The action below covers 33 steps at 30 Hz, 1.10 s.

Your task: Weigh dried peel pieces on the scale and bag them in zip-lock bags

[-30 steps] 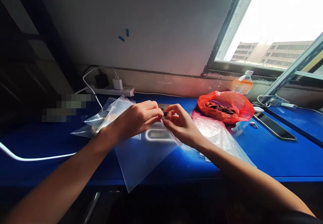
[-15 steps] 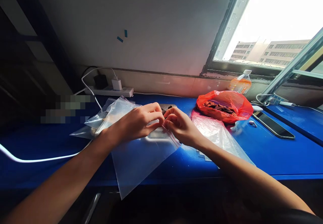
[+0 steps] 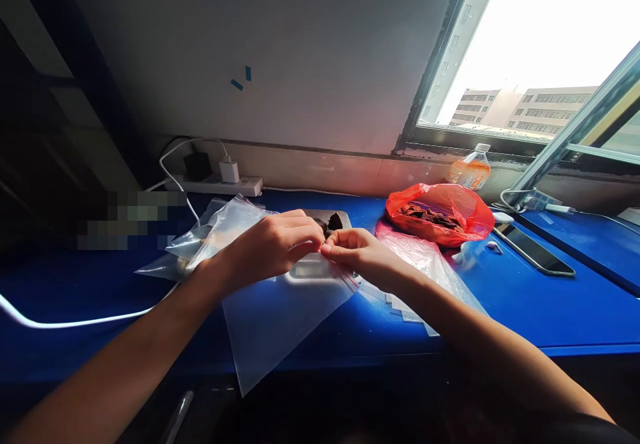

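Observation:
My left hand (image 3: 280, 241) and my right hand (image 3: 363, 254) meet at the middle, fingers pinched together at the upper edge of a clear zip-lock bag (image 3: 280, 337). The bag hangs flat below them over the desk's front edge, its red-striped seal running down to the right under my right hand. Just behind my fingertips, dark dried pieces (image 3: 335, 221) lie on a small scale (image 3: 305, 272), whose front shows through the bag. My hands hide part of the scale and the exact spot of the pinch.
On the right, a red plastic bag (image 3: 445, 227) holds brown dried pieces, with a stack of clear bags (image 3: 415, 251) before it. A phone (image 3: 537, 251), an earbud (image 3: 495, 247) and a bottle (image 3: 470, 167) are beyond. Filled clear bags (image 3: 193, 241) and a power strip (image 3: 215, 184) are left.
My right hand's fingers have straightened and lowered slightly, with thumb and forefinger now pinching beside my left fingertips. More of the dark pieces shows behind them. The view has shifted a little.

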### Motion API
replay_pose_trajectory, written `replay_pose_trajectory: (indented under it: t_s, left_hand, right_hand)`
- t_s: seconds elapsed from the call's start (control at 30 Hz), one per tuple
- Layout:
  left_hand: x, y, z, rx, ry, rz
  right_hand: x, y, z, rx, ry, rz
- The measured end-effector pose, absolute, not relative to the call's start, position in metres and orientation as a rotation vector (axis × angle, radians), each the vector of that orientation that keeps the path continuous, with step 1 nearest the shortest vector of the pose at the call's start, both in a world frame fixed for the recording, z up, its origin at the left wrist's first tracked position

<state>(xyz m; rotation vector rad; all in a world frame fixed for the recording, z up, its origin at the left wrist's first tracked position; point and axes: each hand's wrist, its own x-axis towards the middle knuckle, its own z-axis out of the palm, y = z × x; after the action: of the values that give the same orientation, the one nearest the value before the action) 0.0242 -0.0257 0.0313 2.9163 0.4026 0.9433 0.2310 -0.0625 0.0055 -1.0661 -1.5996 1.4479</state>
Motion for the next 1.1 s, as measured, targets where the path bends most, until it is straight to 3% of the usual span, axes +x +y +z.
replay_pose_trajectory:
  t_s: [1.1]
  left_hand:
    - [0.0194,-0.0219,0.0274,3.070,0.498,1.009]
  right_hand:
    - [0.2243,-0.0680,0.0068,-1.166,-1.722,1.105]
